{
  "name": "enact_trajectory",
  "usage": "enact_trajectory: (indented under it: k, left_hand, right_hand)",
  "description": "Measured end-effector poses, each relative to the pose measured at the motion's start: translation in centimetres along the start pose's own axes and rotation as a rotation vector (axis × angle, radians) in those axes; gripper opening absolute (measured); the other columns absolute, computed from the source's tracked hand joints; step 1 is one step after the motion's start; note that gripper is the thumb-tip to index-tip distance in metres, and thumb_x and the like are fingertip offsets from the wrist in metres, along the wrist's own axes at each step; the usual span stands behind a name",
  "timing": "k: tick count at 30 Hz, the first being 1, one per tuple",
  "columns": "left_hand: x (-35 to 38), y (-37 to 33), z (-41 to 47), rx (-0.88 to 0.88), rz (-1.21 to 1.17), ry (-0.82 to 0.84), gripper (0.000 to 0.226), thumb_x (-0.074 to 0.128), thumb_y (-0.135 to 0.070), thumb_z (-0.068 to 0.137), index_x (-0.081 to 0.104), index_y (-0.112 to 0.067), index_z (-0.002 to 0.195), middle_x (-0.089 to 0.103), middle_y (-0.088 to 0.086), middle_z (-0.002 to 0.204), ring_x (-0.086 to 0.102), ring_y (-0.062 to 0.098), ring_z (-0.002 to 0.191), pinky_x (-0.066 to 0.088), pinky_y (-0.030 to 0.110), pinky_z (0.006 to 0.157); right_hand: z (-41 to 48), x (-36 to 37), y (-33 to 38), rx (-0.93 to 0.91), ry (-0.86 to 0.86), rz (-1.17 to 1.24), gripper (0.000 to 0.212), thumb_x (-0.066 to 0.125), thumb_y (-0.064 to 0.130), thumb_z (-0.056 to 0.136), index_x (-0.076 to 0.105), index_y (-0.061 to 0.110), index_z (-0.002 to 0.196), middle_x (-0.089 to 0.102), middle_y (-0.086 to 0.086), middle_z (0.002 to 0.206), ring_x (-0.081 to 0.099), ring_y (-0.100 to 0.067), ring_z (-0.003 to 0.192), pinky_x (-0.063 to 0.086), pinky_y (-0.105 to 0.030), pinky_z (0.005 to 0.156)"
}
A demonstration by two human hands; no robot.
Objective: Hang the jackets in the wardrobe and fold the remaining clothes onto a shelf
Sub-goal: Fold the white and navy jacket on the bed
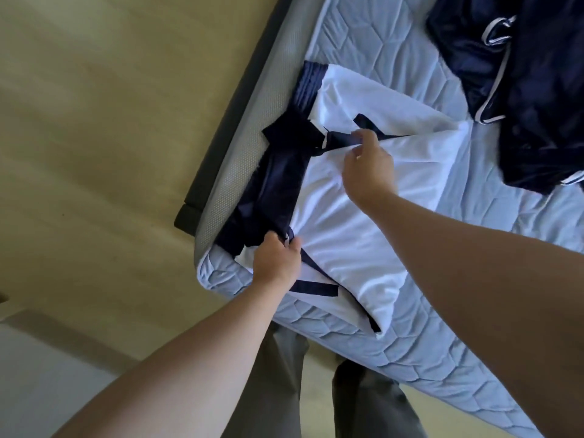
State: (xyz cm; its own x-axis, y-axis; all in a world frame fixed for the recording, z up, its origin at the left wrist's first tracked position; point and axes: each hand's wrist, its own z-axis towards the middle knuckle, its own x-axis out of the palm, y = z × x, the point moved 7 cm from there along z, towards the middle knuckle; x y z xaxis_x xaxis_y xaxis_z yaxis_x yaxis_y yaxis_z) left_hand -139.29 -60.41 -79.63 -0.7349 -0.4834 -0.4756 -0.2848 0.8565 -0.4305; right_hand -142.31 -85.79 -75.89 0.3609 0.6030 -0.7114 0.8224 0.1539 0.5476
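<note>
While both hands work at it, two garments lie on one mattress [410, 349], a pale blue quilted pad that runs from the top centre of the frame down to the lower right.

The first is the white garment [341, 216], spread across the middle of the frame near the mattress's left edge. Its body is white and softly creased, with narrow navy strips along its seams and edges. One shiny navy sleeve [271, 191] lies bunched on its left side, reaching the grey mesh side of the mattress. A ribbed navy band [308, 86] sits at its upper end.

The second is the navy garment [537, 90], crumpled in the upper right corner. It is dark and glossy with thin white piping, and it lies apart from the white one.

Two bare hands are in view. The left hand [278, 262], at lower centre, has its fingers curled round the fabric where the navy sleeve meets the white body. The right hand [368, 167], at centre, pinches a navy strip on the white cloth between thumb and fingers, lifting it a little into a ridge.

One dark bed frame [218, 147] edges the mattress on the left, over a yellowish floor [94, 121]. Two legs in grey trousers [275, 390] stand at the bottom of the frame.
</note>
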Motion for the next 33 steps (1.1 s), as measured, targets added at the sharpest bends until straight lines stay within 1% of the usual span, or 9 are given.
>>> enact_trajectory:
  k: [4,8,11,17,20,24,27,30,33]
  left_hand:
    - [-1.3,-3.5,-4.2,0.287,0.244,-0.349,0.034,0.069,-0.033,0.09,0.04,-0.017,0.095,0.049,-0.003,0.094,0.055,0.022,0.074,0.038,0.032,0.058]
    - [7.4,-7.6,-12.5,0.962,0.479,-0.035,0.028,0.073,-0.021,0.086,0.045,-0.017,0.079,0.048,-0.002,0.069,0.049,0.021,0.055,0.033,0.027,0.048]
    - [14.2,-6.6,-14.7,0.854,0.697,0.214,0.027,0.062,-0.042,0.094,0.049,-0.017,0.093,0.059,0.003,0.08,0.063,0.029,0.069,0.036,0.031,0.054]
    - [19.1,-4.8,-11.2,0.488,1.063,0.229,0.08,0.067,-0.054,0.088,0.041,0.005,0.135,0.059,0.02,0.127,0.063,0.033,0.111,0.049,0.037,0.082]
    - [19.5,-4.1,-10.2,0.505,1.146,0.314,0.069,0.067,-0.028,0.09,0.034,0.006,0.14,0.058,0.018,0.131,0.063,0.033,0.114,0.048,0.036,0.078]
    - [16.5,-6.4,-10.0,0.8,1.027,0.42,0.029,0.054,-0.038,0.097,0.052,-0.012,0.111,0.062,0.009,0.107,0.063,0.035,0.093,0.049,0.038,0.074]
    - [10.8,-8.7,-10.1,1.239,1.034,0.229,0.014,0.065,-0.018,0.088,0.062,-0.009,0.098,0.063,0.011,0.099,0.06,0.035,0.086,0.05,0.044,0.073]
    - [3.9,-8.5,-8.8,1.425,1.14,0.048,0.023,0.063,-0.012,0.087,0.064,-0.011,0.111,0.061,0.01,0.124,0.059,0.033,0.112,0.044,0.046,0.094]
    - [-1.5,-7.2,-6.7,1.54,1.327,0.034,0.042,0.051,-0.007,0.091,0.058,-0.008,0.132,0.05,0.011,0.148,0.046,0.032,0.138,0.033,0.047,0.114]
  right_hand:
    - [-1.1,-4.5,-4.3,0.061,-0.262,0.018,0.03,0.049,0.016,0.093,0.051,0.02,0.123,0.055,-0.003,0.12,0.056,-0.025,0.101,0.045,-0.039,0.081]
    - [-1.1,-9.4,-9.7,0.286,-0.47,-0.005,0.034,0.055,0.026,0.09,0.049,0.018,0.122,0.048,-0.006,0.129,0.055,-0.029,0.112,0.045,-0.043,0.095]
    - [0.1,-10.4,-13.1,0.482,-0.411,0.112,0.042,0.058,0.039,0.087,0.047,0.02,0.123,0.048,-0.003,0.131,0.056,-0.026,0.108,0.043,-0.036,0.088]
    - [0.7,-7.8,-15.7,0.569,0.003,0.416,0.024,0.07,0.04,0.079,0.059,0.02,0.087,0.065,0.003,0.088,0.066,-0.016,0.076,0.056,-0.028,0.064]
    - [-0.6,-7.0,-16.9,0.569,0.13,0.398,0.025,0.071,0.041,0.078,0.061,0.02,0.088,0.073,-0.004,0.095,0.07,-0.02,0.075,0.057,-0.029,0.06]
    - [-4.8,-5.4,-18.9,0.581,0.228,0.456,0.029,0.073,0.039,0.084,0.055,0.021,0.097,0.07,-0.004,0.101,0.071,-0.025,0.086,0.062,-0.042,0.075]
    - [-8.7,-5.6,-19.2,0.379,0.105,0.142,0.043,0.068,0.04,0.087,0.039,0.018,0.108,0.055,-0.004,0.109,0.055,-0.026,0.089,0.042,-0.034,0.073]
    - [-12.7,-5.7,-17.3,-0.111,0.022,-0.32,0.036,0.067,0.019,0.086,0.047,0.013,0.114,0.046,-0.013,0.122,0.05,-0.035,0.105,0.042,-0.045,0.088]
    - [-16.0,-3.3,-15.8,-0.585,0.101,-0.655,0.067,0.065,0.002,0.065,0.047,0.012,0.128,0.038,-0.016,0.134,0.047,-0.039,0.119,0.043,-0.05,0.094]
